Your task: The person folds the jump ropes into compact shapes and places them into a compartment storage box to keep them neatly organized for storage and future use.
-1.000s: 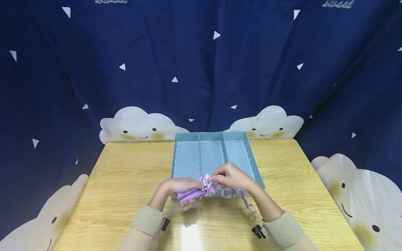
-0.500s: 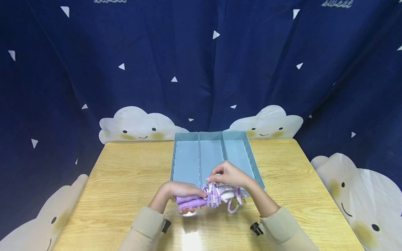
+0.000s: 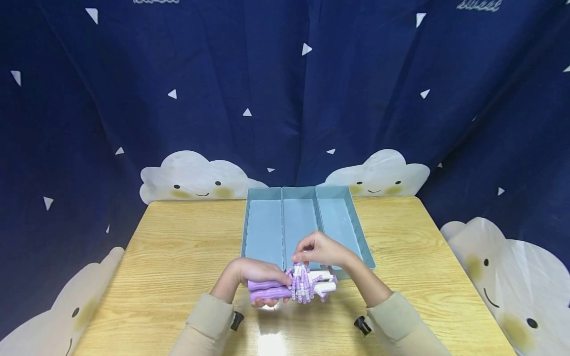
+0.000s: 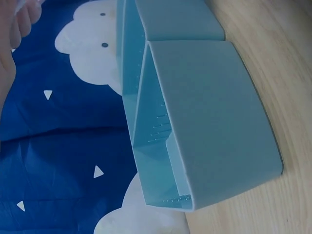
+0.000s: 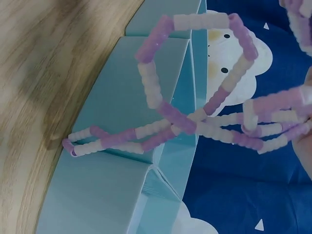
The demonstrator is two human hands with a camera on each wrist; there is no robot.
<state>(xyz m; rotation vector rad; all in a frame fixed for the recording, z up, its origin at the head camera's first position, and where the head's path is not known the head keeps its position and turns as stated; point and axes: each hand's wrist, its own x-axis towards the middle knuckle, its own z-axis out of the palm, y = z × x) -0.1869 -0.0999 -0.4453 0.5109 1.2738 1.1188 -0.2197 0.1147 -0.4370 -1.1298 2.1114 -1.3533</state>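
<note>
Lettering, printed: one legible word, "sweet" (image 3: 479, 5), on the curtain (image 3: 276, 79).
Item 1: "sweet", single word, lower case, joined script, pale outline letters on dark blue; head view, at the upper edge, well right of centre, above and to the right of a white triangle (image 3: 420, 19). Item 2: second inscription (image 3: 156, 1), similar pale script, same curtain; head view, at the upper edge, left of centre; cropped by the frame, only the lower parts of its letters showing, thus not certain to read; shape consistent with item 1.

L hand (image 3: 262, 272) curled; R hand (image 3: 322, 249) pinching, tho exact pose unclear.
</note>
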